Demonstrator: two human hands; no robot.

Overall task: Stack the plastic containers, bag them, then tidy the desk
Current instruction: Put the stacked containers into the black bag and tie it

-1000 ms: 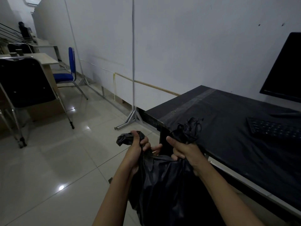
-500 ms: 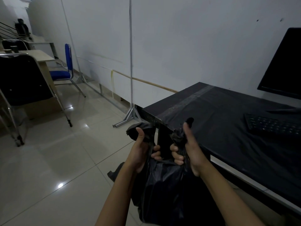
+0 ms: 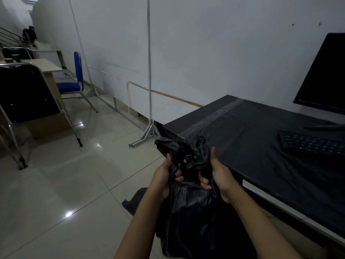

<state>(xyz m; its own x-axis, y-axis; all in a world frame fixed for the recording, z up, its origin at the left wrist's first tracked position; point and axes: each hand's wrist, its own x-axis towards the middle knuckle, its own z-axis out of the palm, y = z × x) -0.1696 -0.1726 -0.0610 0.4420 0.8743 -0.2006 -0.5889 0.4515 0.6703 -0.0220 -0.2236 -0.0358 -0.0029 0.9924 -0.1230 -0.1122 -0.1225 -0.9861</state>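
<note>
At the far left a black chair (image 3: 28, 94) stands on the tiled floor (image 3: 61, 184), with a light wooden table (image 3: 43, 65) behind it. Beyond, a blue chair (image 3: 73, 85) stands near the white wall (image 3: 205, 53). A thin metal pole (image 3: 149, 58) rises along that wall, and its splayed foot rests on the floor just beside the desk's left end.

In the lower middle, the left hand (image 3: 164, 176) has its fingers curled around one gathered flap of the black bag (image 3: 192, 212), its thumb pointing up. The bag hangs off the desk, in front of the desk's near-left corner and above the floor. Its long axis runs up and down, with the crumpled mouth pointing up towards that corner and the full body hanging below between the forearms. Whether the bag's bottom touches anything cannot be seen. What is inside is hidden.

The right hand (image 3: 218, 174) grips the other flap, fingers curled in and thumb raised. The two hands are close together, with the twisted plastic bunched between and above them.

To the right, the desk (image 3: 252, 128) is covered by a dark sheet. A keyboard (image 3: 313, 144) lies towards its right side, and a dark monitor (image 3: 324, 75) stands near the back right edge by the wall.
</note>
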